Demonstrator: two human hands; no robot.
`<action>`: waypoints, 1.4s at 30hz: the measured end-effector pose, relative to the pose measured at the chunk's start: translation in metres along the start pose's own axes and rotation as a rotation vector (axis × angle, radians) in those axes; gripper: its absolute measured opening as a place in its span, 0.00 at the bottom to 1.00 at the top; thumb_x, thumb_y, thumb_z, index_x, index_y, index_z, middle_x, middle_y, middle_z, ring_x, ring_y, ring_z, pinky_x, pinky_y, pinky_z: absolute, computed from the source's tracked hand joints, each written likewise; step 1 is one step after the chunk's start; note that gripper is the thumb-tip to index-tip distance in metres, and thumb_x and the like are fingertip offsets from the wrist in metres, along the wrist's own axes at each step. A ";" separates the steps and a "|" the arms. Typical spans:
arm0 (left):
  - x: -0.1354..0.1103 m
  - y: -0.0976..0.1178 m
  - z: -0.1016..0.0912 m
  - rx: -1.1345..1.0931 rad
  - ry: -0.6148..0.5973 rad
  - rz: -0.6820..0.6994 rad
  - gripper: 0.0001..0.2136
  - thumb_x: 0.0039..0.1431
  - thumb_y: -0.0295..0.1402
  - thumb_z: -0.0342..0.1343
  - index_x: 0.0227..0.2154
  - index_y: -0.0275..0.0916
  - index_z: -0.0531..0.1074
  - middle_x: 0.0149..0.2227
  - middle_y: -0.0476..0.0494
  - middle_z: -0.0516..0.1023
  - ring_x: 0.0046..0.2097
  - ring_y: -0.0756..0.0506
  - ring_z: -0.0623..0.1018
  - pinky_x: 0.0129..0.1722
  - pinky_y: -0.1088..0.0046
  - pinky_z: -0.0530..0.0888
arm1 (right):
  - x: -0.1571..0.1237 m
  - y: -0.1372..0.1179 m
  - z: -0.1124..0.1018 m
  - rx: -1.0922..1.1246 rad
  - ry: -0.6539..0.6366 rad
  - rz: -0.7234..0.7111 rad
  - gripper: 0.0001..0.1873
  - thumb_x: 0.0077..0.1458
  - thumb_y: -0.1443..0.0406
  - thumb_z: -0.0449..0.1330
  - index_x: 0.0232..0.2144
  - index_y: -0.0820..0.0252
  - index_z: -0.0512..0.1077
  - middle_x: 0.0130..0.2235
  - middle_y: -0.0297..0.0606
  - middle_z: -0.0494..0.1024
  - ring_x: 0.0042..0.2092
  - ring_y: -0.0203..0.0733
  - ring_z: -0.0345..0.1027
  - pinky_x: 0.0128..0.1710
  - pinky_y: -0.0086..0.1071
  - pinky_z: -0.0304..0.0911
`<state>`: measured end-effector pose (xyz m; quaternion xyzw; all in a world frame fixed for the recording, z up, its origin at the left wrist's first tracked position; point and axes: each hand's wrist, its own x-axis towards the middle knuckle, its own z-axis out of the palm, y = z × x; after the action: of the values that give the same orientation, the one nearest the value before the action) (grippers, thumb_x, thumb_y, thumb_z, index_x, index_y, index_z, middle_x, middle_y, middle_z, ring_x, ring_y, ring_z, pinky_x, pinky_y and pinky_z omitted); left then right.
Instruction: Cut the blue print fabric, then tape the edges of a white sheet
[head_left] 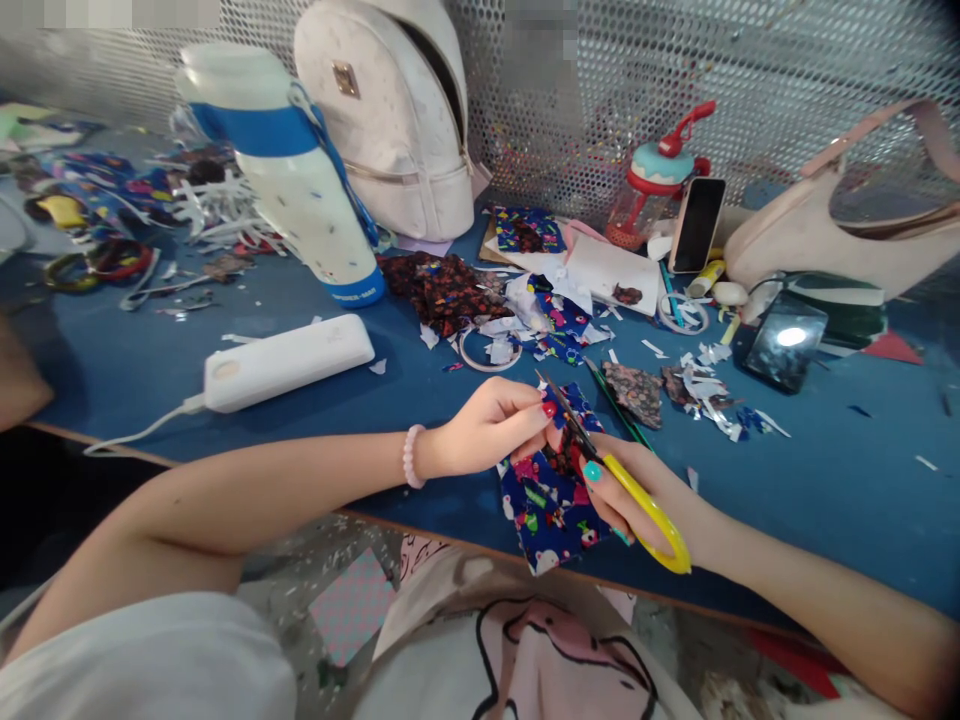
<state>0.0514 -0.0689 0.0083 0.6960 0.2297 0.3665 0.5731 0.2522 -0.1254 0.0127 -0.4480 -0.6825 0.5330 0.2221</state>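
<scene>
Yellow-handled scissors (pixel 634 488) are in my right hand (pixel 667 490), with fingers wrapped around the handle and the dark blades pointing up and left. My left hand (pixel 484 428), wearing a pink bead bracelet, has thumb and fingers pinched on the upper part of a blue printed fabric piece (pixel 551 525). A dark red floral patch (pixel 562 455) shows on this fabric between the hands. The blades lie along the fabric close to my left fingertips; whether they are biting into it is hard to see. The fabric's lower end hangs over the table's front edge.
A white power bank (pixel 292 362) with a cable lies left, below a tall bottle (pixel 292 180). Fabric scraps (pixel 446 290), a green pencil (pixel 619 405), a phone (pixel 786 340) and an upright phone (pixel 697 225) surround the work. Behind stand a white backpack (pixel 390 130) and a handbag (pixel 795 220).
</scene>
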 end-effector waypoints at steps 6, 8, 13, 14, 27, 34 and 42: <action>0.000 -0.001 0.000 0.014 -0.018 0.023 0.27 0.64 0.51 0.47 0.18 0.34 0.68 0.11 0.52 0.64 0.13 0.56 0.63 0.16 0.82 0.61 | 0.000 -0.007 -0.002 0.025 -0.047 -0.013 0.26 0.59 0.42 0.49 0.27 0.57 0.57 0.18 0.23 0.54 0.19 0.28 0.45 0.18 0.28 0.41; 0.000 -0.001 0.000 0.014 -0.016 0.037 0.27 0.64 0.51 0.48 0.18 0.34 0.68 0.10 0.52 0.64 0.13 0.56 0.63 0.16 0.82 0.62 | 0.000 -0.011 -0.002 0.030 -0.054 0.003 0.26 0.58 0.41 0.49 0.28 0.57 0.58 0.18 0.23 0.54 0.19 0.28 0.44 0.18 0.28 0.41; -0.001 0.001 0.001 0.024 -0.017 0.076 0.27 0.65 0.48 0.47 0.16 0.34 0.67 0.10 0.51 0.64 0.13 0.55 0.63 0.16 0.82 0.63 | -0.001 -0.011 -0.004 0.053 -0.081 0.024 0.26 0.57 0.41 0.51 0.28 0.57 0.58 0.18 0.23 0.55 0.19 0.28 0.45 0.18 0.28 0.41; -0.001 0.001 0.000 0.025 -0.018 0.085 0.27 0.65 0.48 0.47 0.16 0.34 0.67 0.10 0.51 0.64 0.13 0.55 0.64 0.17 0.82 0.63 | -0.001 -0.009 -0.004 0.059 -0.085 0.026 0.26 0.57 0.41 0.52 0.28 0.57 0.58 0.18 0.23 0.55 0.19 0.28 0.45 0.18 0.28 0.41; -0.002 0.003 0.002 0.085 0.023 0.116 0.27 0.66 0.47 0.46 0.15 0.35 0.66 0.09 0.51 0.64 0.13 0.55 0.63 0.17 0.82 0.64 | -0.001 -0.012 -0.005 0.049 -0.109 0.019 0.26 0.57 0.41 0.52 0.28 0.57 0.57 0.18 0.23 0.56 0.19 0.29 0.45 0.19 0.29 0.41; -0.003 0.004 0.002 0.101 0.029 0.086 0.26 0.65 0.45 0.46 0.14 0.35 0.67 0.09 0.51 0.63 0.13 0.55 0.63 0.17 0.82 0.64 | -0.001 -0.012 -0.004 0.039 -0.096 0.019 0.28 0.57 0.39 0.49 0.28 0.56 0.56 0.19 0.23 0.55 0.19 0.29 0.45 0.19 0.29 0.42; -0.003 0.004 0.003 0.122 0.018 0.080 0.24 0.65 0.42 0.45 0.15 0.35 0.67 0.09 0.51 0.64 0.13 0.55 0.63 0.17 0.82 0.64 | 0.002 -0.010 -0.007 0.015 -0.139 0.017 0.29 0.56 0.37 0.48 0.28 0.56 0.56 0.18 0.22 0.56 0.18 0.28 0.46 0.19 0.29 0.42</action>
<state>0.0516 -0.0737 0.0111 0.7350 0.2285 0.3807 0.5125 0.2534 -0.1205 0.0240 -0.4138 -0.6886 0.5698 0.1729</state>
